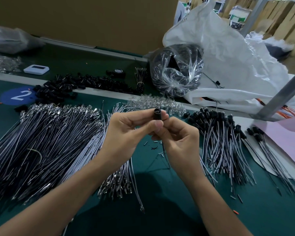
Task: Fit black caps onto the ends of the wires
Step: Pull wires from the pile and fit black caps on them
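Now, your left hand point(126, 132) and right hand point(179, 142) both pinch one cap point(157, 114), held above the wires point(49, 142) on the table point(160, 210).

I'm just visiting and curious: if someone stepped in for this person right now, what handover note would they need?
Hands: left hand and right hand both pinch one black cap; a thin wire seems to hang beneath it.
Supplies: uncapped wires piled on the left, loose caps behind them.
Done: capped wires heaped on the right.
Left: finish this one, then work through the large left pile.
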`<state>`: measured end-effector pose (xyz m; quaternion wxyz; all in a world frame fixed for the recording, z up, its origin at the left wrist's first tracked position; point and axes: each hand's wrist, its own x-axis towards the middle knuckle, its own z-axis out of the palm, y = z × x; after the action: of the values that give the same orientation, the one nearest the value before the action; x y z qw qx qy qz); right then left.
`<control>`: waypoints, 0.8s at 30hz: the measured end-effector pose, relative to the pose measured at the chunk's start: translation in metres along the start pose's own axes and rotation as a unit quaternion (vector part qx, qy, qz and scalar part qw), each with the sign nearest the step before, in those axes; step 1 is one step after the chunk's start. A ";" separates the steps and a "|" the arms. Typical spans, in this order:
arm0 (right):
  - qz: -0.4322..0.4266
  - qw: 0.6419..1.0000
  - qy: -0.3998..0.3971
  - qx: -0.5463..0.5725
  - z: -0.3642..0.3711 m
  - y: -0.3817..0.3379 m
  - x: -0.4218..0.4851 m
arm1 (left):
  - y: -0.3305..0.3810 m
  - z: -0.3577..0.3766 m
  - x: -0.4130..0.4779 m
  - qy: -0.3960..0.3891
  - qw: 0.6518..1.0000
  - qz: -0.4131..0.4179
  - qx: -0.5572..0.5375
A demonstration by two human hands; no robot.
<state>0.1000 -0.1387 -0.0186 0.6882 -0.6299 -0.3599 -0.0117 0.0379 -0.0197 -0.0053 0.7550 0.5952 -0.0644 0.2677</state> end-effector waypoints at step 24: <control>-0.004 0.991 0.070 -0.114 -0.005 -0.013 0.011 | 0.008 -0.015 0.011 0.117 0.981 -0.115 -0.101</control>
<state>0.1048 -0.1413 -0.0014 0.6353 -0.7005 -0.3096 -0.0991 0.0404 -0.0009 0.0021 0.8390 0.4839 0.0667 0.2396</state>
